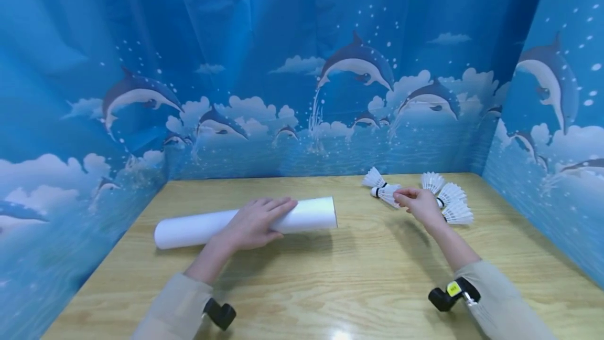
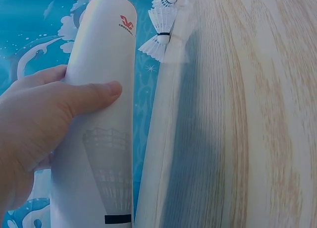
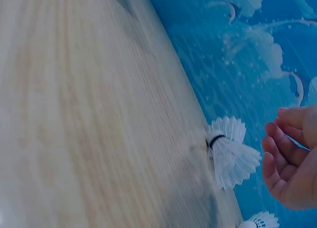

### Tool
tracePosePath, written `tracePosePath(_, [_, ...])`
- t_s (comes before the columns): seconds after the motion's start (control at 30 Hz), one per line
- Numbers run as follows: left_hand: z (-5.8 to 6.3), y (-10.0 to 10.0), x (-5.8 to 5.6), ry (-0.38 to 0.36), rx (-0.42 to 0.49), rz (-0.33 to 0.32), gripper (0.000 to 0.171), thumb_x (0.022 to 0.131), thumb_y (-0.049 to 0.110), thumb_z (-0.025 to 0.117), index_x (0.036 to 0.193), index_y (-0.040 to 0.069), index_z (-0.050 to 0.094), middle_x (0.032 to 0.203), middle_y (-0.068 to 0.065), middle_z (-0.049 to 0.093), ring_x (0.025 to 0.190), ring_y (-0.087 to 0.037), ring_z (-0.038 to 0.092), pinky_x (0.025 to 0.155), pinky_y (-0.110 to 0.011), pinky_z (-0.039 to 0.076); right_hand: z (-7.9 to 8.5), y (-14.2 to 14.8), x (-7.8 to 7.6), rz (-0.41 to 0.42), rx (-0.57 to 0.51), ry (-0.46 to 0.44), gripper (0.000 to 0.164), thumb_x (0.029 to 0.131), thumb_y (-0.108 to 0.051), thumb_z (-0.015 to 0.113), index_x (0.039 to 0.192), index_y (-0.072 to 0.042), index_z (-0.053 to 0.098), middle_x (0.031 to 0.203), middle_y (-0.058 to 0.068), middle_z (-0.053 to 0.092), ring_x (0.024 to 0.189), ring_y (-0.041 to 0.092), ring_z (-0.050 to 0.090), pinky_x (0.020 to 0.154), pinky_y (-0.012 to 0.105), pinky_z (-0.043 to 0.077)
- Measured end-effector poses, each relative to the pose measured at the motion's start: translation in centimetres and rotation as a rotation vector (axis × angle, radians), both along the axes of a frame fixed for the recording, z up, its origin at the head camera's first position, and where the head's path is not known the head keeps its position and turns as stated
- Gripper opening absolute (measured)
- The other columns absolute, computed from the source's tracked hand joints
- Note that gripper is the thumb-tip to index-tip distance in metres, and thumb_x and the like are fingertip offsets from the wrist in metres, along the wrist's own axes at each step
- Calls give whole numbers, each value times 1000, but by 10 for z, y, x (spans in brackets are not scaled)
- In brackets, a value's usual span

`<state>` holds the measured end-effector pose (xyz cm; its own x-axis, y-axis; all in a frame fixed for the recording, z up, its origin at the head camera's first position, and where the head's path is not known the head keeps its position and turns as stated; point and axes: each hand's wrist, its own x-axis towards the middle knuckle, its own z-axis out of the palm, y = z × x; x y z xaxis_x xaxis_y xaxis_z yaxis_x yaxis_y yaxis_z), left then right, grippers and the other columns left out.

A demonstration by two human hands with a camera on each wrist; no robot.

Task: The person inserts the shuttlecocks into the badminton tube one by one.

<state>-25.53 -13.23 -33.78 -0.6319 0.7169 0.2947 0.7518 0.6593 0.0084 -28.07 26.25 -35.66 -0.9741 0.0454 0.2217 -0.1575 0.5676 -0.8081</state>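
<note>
A long white shuttlecock tube [image 1: 203, 229] lies slantwise at left centre, its right end tipped a little up. My left hand [image 1: 257, 223] grips it, with the thumb [image 2: 101, 96] across its printed side. To the right, my right hand [image 1: 420, 204] hovers over the table between two groups of white shuttlecocks, nothing between its loosely bent fingers. Nearest its fingertips is a shuttlecock [image 1: 388, 193] on its side, and another shuttlecock [image 1: 374, 177] lies just behind. In the right wrist view, a gap shows between the hand [image 3: 292, 158] and the feathered shuttlecock [image 3: 235, 161].
Three more shuttlecocks [image 1: 451, 194] lie close together right of my right hand, near the back of the wooden table [image 1: 330, 287]. A blue dolphin-print curtain [image 1: 283, 67] rises along the table's back and sides.
</note>
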Motion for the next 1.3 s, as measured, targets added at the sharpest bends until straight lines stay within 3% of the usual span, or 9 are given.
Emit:
tracePosePath(0.1, [0, 0, 0, 3, -4, 2, 79, 76, 29, 76, 144, 19, 36, 141, -5, 44, 120, -30, 47, 100, -52, 37, 0, 8, -6, -42, 44, 1, 36, 92, -20, 58, 110, 11, 60, 94, 19, 66, 75, 8, 57, 65, 28, 51])
tracePosePath(0.27, [0, 2, -1, 11, -12, -1, 79, 76, 29, 76, 144, 19, 36, 141, -5, 43, 120, -29, 47, 100, -51, 37, 0, 15, -14, -110, 128, 5, 40, 93, -22, 56, 118, 9, 56, 103, 29, 61, 87, 32, 59, 67, 34, 48])
tracePosePath(0.37, [-1, 3, -2, 12, -15, -7, 79, 76, 29, 76, 144, 19, 36, 141, -5, 43, 120, -29, 47, 99, -51, 37, -2, 18, -19, -130, 147, -19, 45, 93, -23, 56, 125, 8, 51, 107, 31, 60, 93, 38, 59, 70, 38, 48])
tracePosePath(0.57, [-2, 4, -3, 4, -20, -22, 80, 76, 29, 76, 144, 20, 35, 141, -5, 43, 120, -28, 47, 99, -50, 38, -11, 20, -29, -125, 187, -19, 42, 91, -22, 58, 119, 9, 54, 102, 29, 63, 89, 37, 62, 69, 37, 49])
tracePosePath(0.73, [-1, 6, -4, 3, -16, -29, 80, 76, 29, 76, 144, 19, 35, 141, -5, 43, 120, -28, 47, 99, -49, 39, -15, 18, -35, -102, 214, 0, 35, 90, -18, 59, 110, 11, 59, 103, 29, 62, 94, 39, 59, 77, 44, 48])
tracePosePath(0.93, [0, 6, -4, -1, -22, -26, 81, 76, 29, 76, 145, 20, 34, 142, -4, 42, 120, -28, 47, 99, -49, 38, -18, 14, -35, -158, 257, 42, 23, 87, -14, 61, 96, 6, 66, 96, 23, 65, 90, 36, 58, 72, 41, 45])
tracePosePath(1.07, [-2, 5, -3, -2, -16, -27, 80, 76, 29, 76, 144, 19, 35, 141, -4, 43, 120, -28, 47, 99, -49, 39, -18, 12, -31, -156, 246, 55, 16, 85, -9, 61, 91, 5, 66, 91, 21, 66, 85, 33, 58, 68, 37, 43])
tracePosePath(1.3, [-4, 3, -3, 0, -18, -15, 80, 76, 30, 76, 144, 19, 36, 140, -5, 44, 118, -29, 48, 98, -50, 40, -6, 5, -11, -73, 257, 85, 12, 84, -7, 62, 89, 4, 67, 89, 18, 66, 84, 32, 58, 69, 36, 45])
